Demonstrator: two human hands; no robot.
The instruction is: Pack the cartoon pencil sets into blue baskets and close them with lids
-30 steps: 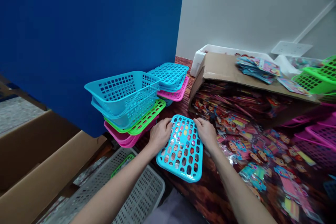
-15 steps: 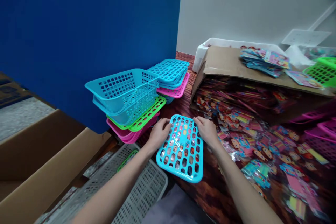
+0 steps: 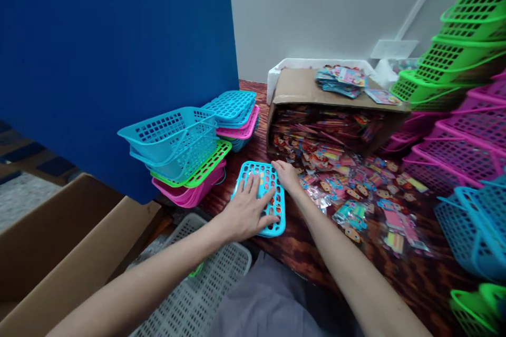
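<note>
A light-blue plastic lid with slotted holes point(image 3: 279, 221) lies in front of me on the dark wood-grain table. Colourful packets show through its holes; what holds them underneath is mostly hidden. My left hand point(image 3: 248, 209) rests on top of the lid, palm down with its fingers spread. At the lid's far right corner, my right hand point(image 3: 286, 175) holds the rim, its fingers close together. Loose picture packets point(image 3: 356, 189) are scattered right of that hand, in front of a cardboard box point(image 3: 296, 87) full of similar packets.
To the left stand nested blue baskets point(image 3: 158, 142) on green and pink lids, beside a pile of blue lids point(image 3: 233, 104). Stacked green baskets point(image 3: 446, 60), pink baskets point(image 3: 454, 152) and blue baskets point(image 3: 466, 231) line the right. A grey crate point(image 3: 213, 284) and a large carton point(image 3: 79, 253) sit below.
My left hand has gone from the lid's left edge onto its top, fingers spreading. My right hand stays at the far right corner. The view has swung right, showing more stacked baskets.
</note>
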